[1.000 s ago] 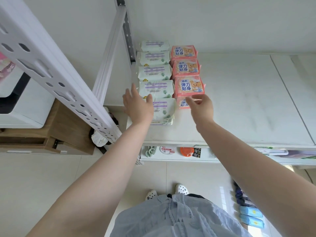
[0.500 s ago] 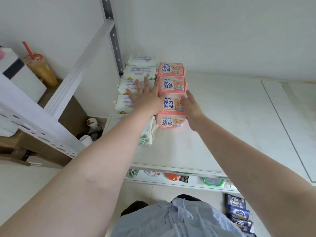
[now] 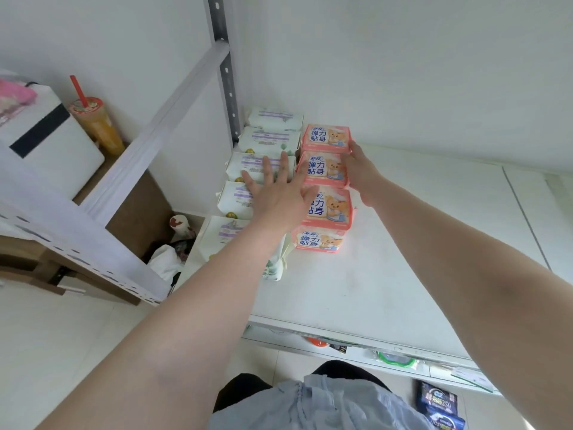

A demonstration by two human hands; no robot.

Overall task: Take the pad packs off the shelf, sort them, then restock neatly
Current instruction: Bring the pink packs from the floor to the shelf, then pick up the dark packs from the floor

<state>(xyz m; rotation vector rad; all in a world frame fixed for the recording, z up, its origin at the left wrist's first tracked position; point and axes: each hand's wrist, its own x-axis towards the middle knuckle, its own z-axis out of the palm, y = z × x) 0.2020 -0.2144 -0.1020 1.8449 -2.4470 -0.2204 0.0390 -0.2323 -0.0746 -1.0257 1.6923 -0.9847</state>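
Note:
Two rows of pad packs lie on the white shelf by its left post. The left row holds several white packs with purple print. The right row holds several pink packs with a bear picture. My left hand lies flat with fingers spread over the white packs, its thumb against a pink pack. My right hand presses the right side of the pink row, fingers straight along the second pack from the back.
A grey shelf post and white crossbar stand left of the packs. An orange drink cup with a red straw sits on a wooden unit at left. Dark blue packs lie on the floor at lower right. A lower shelf holds small items.
Both hands have slid farther back along the rows, from the nearest packs toward the middle ones. My view has tilted up and moved closer to the shelf.

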